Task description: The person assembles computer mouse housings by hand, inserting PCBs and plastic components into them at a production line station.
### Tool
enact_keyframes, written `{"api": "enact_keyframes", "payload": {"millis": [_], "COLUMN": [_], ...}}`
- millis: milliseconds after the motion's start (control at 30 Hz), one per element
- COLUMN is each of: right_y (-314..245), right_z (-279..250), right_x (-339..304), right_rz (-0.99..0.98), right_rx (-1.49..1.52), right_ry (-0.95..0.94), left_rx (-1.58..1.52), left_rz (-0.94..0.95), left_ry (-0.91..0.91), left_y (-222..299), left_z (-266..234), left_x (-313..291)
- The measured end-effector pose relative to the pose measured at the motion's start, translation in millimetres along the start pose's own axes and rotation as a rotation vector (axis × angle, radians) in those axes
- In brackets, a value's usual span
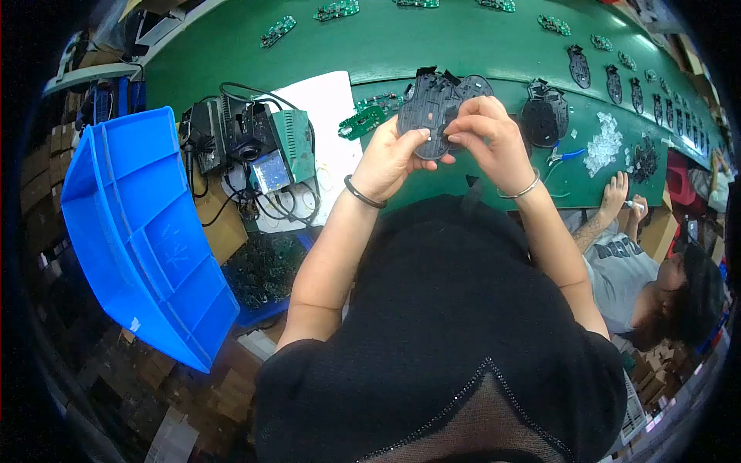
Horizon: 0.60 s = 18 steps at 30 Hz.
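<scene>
Here, close by, a bare left hand [392, 158] grips a black plastic shell [426, 108], thumb on top and fingers beneath, above the green counter [448, 42]. The right hand [492, 140] meets the shell's right edge, thumb and fingertips drawn together; I cannot tell whether they pinch anything. Just beyond, to the left, lies a green circuit board [363, 122]; rightward, blue-handled pliers [570, 155] and scattered clear plastic pieces [604, 145]. Farther back, more boards [554, 25] line the counter.

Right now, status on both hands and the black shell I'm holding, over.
Left hand gripping black shell. Right hand at its right side, grip unclear. Green circuit board close by, left of shell.
</scene>
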State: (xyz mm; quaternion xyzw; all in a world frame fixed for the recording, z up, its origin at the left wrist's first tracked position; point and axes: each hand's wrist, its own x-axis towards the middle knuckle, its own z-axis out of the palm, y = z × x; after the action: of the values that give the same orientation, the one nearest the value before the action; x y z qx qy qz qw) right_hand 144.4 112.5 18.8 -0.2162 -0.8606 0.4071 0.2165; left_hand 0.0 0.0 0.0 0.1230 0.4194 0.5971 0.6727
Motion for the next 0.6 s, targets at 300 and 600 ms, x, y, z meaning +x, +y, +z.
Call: {"api": "enact_keyframes", "payload": {"millis": [300,600], "right_y": [-0.7,0.2], "right_z": [2.8,5.3], "right_x": [-0.8,-1.0], "right_rz": [-0.034,0.000], "right_rx": [-0.031,0.051], "right_ry": [0.030,0.030], "left_rx": [-0.014,-0.013], "left_rz": [0.002,0.023], "left_ry": [0.005,-0.002], "left_y": [-1.9,-1.3], "left_z": [3.5,2.3], "left_x": [-2.4,-1.5]}}
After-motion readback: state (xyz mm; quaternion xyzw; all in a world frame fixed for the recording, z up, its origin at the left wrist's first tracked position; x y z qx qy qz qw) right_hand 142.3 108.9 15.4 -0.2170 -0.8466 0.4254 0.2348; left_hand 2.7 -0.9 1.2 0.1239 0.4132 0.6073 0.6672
